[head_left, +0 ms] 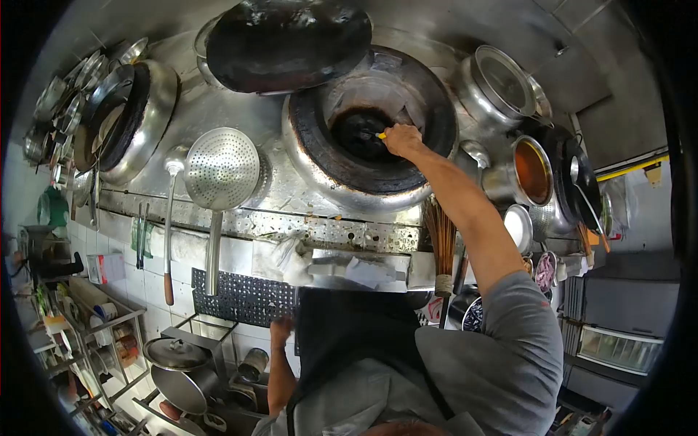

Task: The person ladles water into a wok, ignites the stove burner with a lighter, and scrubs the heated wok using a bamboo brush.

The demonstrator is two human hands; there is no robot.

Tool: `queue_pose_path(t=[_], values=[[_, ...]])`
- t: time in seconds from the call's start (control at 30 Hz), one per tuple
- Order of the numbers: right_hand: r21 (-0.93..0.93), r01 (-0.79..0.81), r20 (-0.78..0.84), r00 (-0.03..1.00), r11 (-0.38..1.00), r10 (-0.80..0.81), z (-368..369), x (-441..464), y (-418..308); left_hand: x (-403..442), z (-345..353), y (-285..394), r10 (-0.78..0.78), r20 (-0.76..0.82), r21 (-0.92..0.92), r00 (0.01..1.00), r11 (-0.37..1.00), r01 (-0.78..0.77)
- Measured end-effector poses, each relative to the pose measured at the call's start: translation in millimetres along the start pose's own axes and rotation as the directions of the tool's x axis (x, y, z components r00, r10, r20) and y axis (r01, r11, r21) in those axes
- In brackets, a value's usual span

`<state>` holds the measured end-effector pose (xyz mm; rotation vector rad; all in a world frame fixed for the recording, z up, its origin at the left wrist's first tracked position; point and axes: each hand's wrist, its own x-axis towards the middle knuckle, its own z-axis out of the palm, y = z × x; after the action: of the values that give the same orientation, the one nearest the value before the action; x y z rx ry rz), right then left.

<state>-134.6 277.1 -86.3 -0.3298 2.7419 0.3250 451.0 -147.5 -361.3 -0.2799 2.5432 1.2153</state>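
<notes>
Right hand (401, 140) is closed on a yellow object (381, 136); left hand (281, 331) unclear in opening and hold.

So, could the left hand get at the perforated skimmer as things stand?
Probably yes: nothing visible blocks the left hand, and the perforated skimmer has its handle jutting past the stove edge.

1. Cool whitish light brightens the steel counter (305, 174); its source cannot be told.
2. Glare patches whiten the counter, and small glints dot the far wok (287, 51).
3. The burner pit (356, 145) and apron (356, 327) sink into near-black.
4. Wide-angle distortion curves the scene toward dark left and right edges.
5. The left hand (281, 331) looks slightly blurred.
</notes>
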Motion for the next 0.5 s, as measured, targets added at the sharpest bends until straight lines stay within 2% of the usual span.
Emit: queue_pose_path(t=[0.07,0.1,0.13,0.23,0.33,0.43,0.47,0.5], values=[[0.003,0.013,-0.04,0.999,1.0,-0.013,9,5,4,-37,7,-40,-0.036,0.048,0.205,0.998,0.978,0.026],[0.003,0.007,-0.02,1.0,1.0,-0.007,6,5,3,-52,4,-44,-0.401,0.133,0.022,0.907,0.916,0.401],[0.002,0.0,0.0,1.0,1.0,0.0,4,4,2,-59,2,-44,-0.677,0.278,-0.116,0.681,0.681,0.723],[0.012,-0.012,0.034,0.999,1.0,0.012,-4,-5,-3,-90,-16,-21,-0.747,0.362,-0.515,0.557,0.337,0.788],[0.004,-0.027,0.022,0.999,1.0,0.027,-9,-11,-9,-90,-23,-18,-0.774,0.331,-0.524,0.539,0.324,0.788],[0.007,-0.032,-0.005,0.999,0.999,0.032,-8,-15,-7,-75,-29,-18,-0.743,0.3,-0.588,0.599,0.35,0.729],[0.013,-0.033,-0.015,0.999,0.999,0.033,-8,-15,-6,-66,-33,-21,-0.637,0.165,-0.338,0.753,0.681,0.65],[-0.001,-0.044,0.002,0.999,0.999,0.044,-10,-16,-5,-54,-36,-25,-0.46,0.093,-0.019,0.883,0.886,0.463]])
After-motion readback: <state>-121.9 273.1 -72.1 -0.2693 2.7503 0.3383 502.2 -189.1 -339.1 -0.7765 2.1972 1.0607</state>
